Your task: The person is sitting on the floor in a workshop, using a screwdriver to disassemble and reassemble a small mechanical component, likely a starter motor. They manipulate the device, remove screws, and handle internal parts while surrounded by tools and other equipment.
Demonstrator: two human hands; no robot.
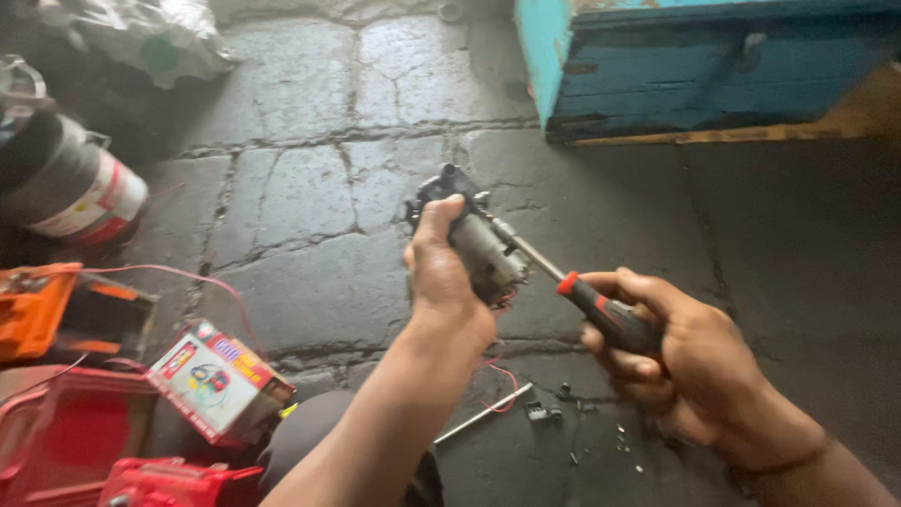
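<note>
Above a cracked floor (310,197) of grey stone slabs, the left hand (441,272) is raised upright with its forearm rising from the bottom edge, fingers and thumb wrapped round a small motor (483,246). That motor is a grey metal cylinder with a dark, knobbly casting at its far end, and thin red wires (502,376) trail from under the palm toward the floor. Just to the right, the right hand (676,361) is closed in a fist round the black handle of a screwdriver (601,314), which has a red collar and a slim, shiny steel shaft. The shaft slants up and left, and its tip meets the side of the motor between the two hands.

Below the hands, on the floor, lie a thin metal rod (483,413), a small dark plastic piece (542,411) and a scatter of tiny screws (624,441). Left of the left forearm sits a small colourful cardboard box (216,380), and beyond it glossy red plastic housings (75,441) and an orange part (33,310). Farther up on the left lies a dark round can (80,188) with a white and red label. Well beyond the right hand stands a worn blue-painted wooden box (713,66), its paint chipped.
</note>
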